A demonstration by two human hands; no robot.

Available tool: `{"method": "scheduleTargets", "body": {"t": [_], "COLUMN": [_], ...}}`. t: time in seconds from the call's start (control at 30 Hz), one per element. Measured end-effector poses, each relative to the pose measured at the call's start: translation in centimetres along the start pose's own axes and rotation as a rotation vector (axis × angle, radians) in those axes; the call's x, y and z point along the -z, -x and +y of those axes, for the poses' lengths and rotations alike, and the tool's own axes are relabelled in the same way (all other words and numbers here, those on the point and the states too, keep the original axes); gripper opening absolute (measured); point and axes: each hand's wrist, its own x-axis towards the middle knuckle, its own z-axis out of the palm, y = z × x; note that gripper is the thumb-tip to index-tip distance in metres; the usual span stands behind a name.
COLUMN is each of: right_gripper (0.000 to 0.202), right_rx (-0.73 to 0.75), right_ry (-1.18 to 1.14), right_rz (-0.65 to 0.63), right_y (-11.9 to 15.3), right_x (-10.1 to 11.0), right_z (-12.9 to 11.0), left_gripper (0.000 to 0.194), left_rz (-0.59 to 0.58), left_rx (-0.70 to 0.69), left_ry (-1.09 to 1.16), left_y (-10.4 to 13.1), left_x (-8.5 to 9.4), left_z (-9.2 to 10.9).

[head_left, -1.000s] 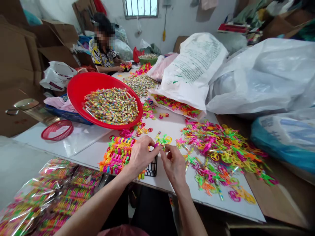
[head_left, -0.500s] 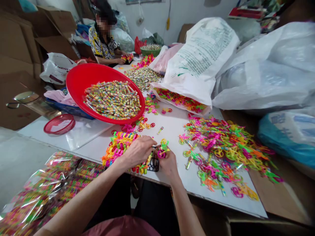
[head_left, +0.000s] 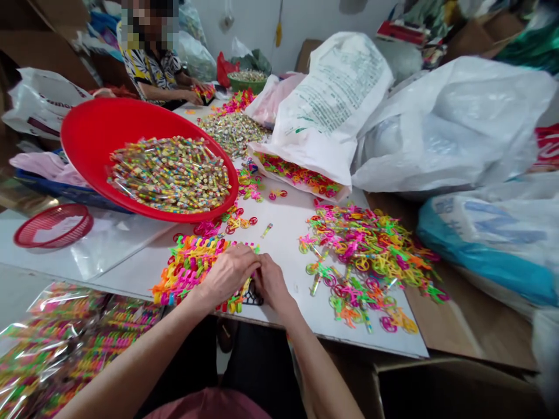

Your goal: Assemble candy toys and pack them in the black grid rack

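My left hand [head_left: 229,270] lies over the right part of a block of colourful plastic toys [head_left: 190,267], its fingers closed. These toys stand in tight rows in a black grid rack [head_left: 252,295], whose right end shows bare below my hands. My right hand [head_left: 273,280] meets the left one at the fingertips above that end, fingers pinched together. Whatever the fingers of both hands hold is hidden. A single small candy-filled tube [head_left: 266,230] lies on the table just beyond them. To the right spreads a loose heap of wheeled plastic toys [head_left: 367,250], some with tubes attached.
A tilted red basin [head_left: 91,134] full of tubes stands at the left, beside a red basket [head_left: 26,230]. A white sack [head_left: 323,93] spills toys at the back. Packed bags [head_left: 78,343] lie below left. Across the table a co-worker [head_left: 151,70] handles similar toys.
The view has swung right, so things sit further left. My hands have come together; the toy with a magenta wheel seen in my right fingers is now out of sight.
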Motion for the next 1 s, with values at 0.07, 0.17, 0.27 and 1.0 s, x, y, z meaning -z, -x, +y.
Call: {"method": "scheduleTargets", "body": {"t": [0.07, 0.17, 0.27, 1.0], "right_gripper": [0.017, 0.015, 0.019, 0.018], "right_rx": [-0.046, -0.246, -0.345, -0.177], "right_ry": [-0.010, 0.145, 0.209, -0.408], "right_rz": [0.022, 0.179, 0.277, 0.206], "right_y": [0.3, 0.3, -0.3, 4.6], "right_x": [2.1, 6.1, 8.9, -2.5], "right_z": [1.7, 5.3, 7.5, -1.7], "left_gripper": [0.017, 0.018, 0.017, 0.017], "left_rz": [0.006, 0.027, 0.019, 0.059], "left_rx": [-0.025, -0.044, -0.038, -0.026], "left_ry": [0.007, 0.009, -0.001, -0.050], "left_y": [0.1, 0.3, 0.1, 4.9], "left_x": [0.0, 0.0, -0.2, 0.0], "left_z": [0.0, -0.1, -0.4, 2.7]}}
